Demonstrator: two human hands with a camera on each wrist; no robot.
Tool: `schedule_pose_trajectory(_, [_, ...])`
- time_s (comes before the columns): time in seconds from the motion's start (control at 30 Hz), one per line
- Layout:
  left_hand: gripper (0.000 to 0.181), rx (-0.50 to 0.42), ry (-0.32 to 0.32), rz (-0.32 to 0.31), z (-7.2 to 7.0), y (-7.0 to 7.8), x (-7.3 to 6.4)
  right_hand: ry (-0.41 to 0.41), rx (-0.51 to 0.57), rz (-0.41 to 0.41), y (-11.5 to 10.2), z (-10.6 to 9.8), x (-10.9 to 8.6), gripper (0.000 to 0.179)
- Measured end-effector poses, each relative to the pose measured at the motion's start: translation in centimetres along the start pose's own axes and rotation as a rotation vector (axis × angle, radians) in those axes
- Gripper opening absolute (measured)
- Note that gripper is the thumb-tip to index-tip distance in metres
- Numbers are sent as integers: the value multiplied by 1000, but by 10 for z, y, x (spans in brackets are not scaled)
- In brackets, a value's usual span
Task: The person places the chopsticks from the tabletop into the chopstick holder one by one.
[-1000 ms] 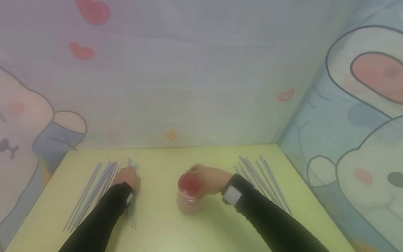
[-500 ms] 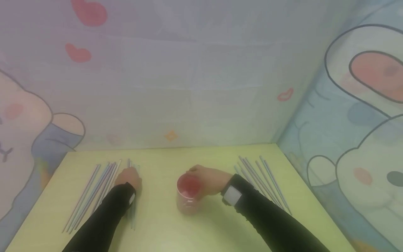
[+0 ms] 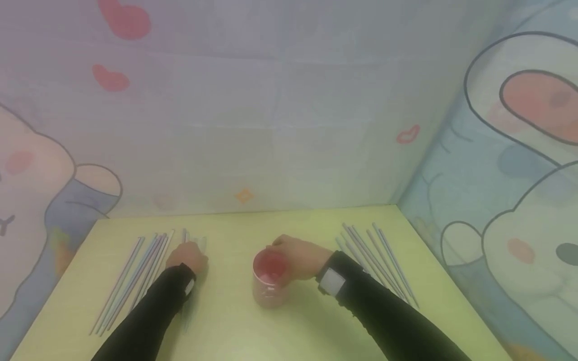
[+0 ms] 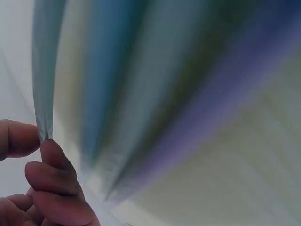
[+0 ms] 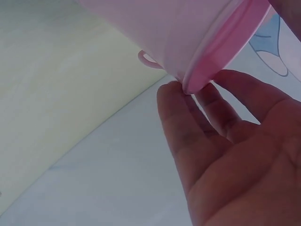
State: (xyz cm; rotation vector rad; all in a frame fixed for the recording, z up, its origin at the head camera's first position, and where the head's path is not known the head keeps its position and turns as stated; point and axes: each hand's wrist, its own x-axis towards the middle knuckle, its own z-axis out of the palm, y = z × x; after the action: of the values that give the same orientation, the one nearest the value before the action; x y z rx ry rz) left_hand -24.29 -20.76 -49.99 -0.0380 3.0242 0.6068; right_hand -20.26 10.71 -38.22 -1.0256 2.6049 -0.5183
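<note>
My left hand (image 3: 186,256) is low over a small group of straws left of the table's middle. Its thumb and fingertip pinch the end of a pale green straw (image 4: 46,84), which looks flattened and creased there. Blurred close to the left wrist camera are several more, among them a purple straw (image 4: 197,117) and a blue straw (image 4: 110,66). A pink cup (image 3: 266,293) stands upright near the middle, with a small loop on its side in the right wrist view. My right hand (image 3: 302,256) grips its rim from the right, fingers on both sides of the wall.
Several thin pastel straws (image 3: 124,286) lie side by side on the table's left. Another loose group of straws (image 3: 368,248) lies on the right, partly behind my right sleeve. The yellow table (image 3: 235,341) meets a printed cloth wall (image 3: 280,165) at the back.
My left hand has shifted slightly right. The pale green straw has turned, its far end swinging right and its near end left. My right hand still grips the cup in the same spot.
</note>
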Motion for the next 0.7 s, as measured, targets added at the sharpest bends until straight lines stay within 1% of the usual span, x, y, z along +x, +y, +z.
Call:
schedule_pose_trajectory(0.1, [36,-24,-1,26,-7,2,-2,8,-7,-2,-1,-1,-2,56])
schedule_pose_trajectory(0.2, [35,-89,13,67,-19,3,-6,12,-4,-9,-2,-2,-4,54])
schedule_pose_trajectory(0.3, [29,-211,19,92,-35,3,-15,10,1,-3,-4,-3,-4,55])
schedule_pose_trajectory(0.37, [34,-310,3,93,-47,2,-22,9,7,2,-3,-3,-4,55])
schedule_pose_trajectory(0.47, [44,-394,-9,94,-66,2,-31,6,6,6,-2,-2,-2,57])
schedule_pose_trajectory(0.53, [48,-433,-24,90,-77,2,-35,3,-10,6,0,-1,-1,58])
schedule_pose_trajectory(0.7, [54,-447,-40,76,-98,-1,-39,-4,-31,12,3,1,1,58])
